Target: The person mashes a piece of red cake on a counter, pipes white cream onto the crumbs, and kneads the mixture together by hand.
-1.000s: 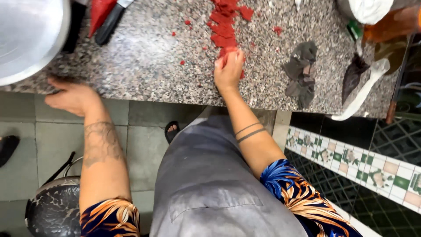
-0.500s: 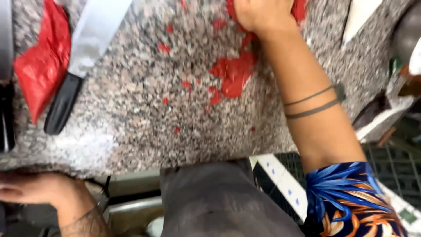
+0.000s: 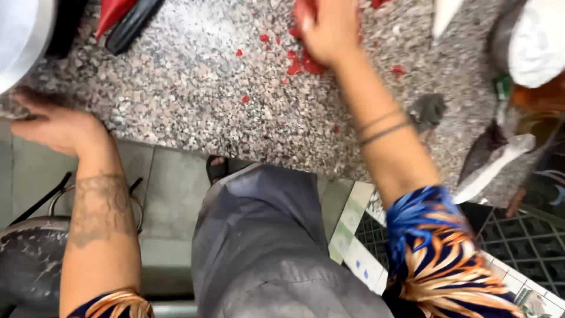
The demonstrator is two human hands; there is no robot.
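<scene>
Red scraps (image 3: pixel 306 62) under right hand (image 3: pixel 329 29) fingers

Speckled grey granite worktop (image 3: pixel 194 100), dull grey-green tiled floor (image 3: pixel 168 200) below, patterned green-and-white tile border (image 3: pixel 353 235) at right, dark metal grating (image 3: pixel 518 244) beside it, light soft and even

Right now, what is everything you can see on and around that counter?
granite counter: one, speckled grey, across the top
red scraps: many, red, scattered mid-counter by the right hand
knife handle: one, black, top left
red piece: one, red, beside the handle
round vessel: one, white, top left corner
dark pot: one, below the counter, lower left
white bag: one, top right
left hand: on the counter edge, open
right hand: on the red scraps; grip unclear
</scene>
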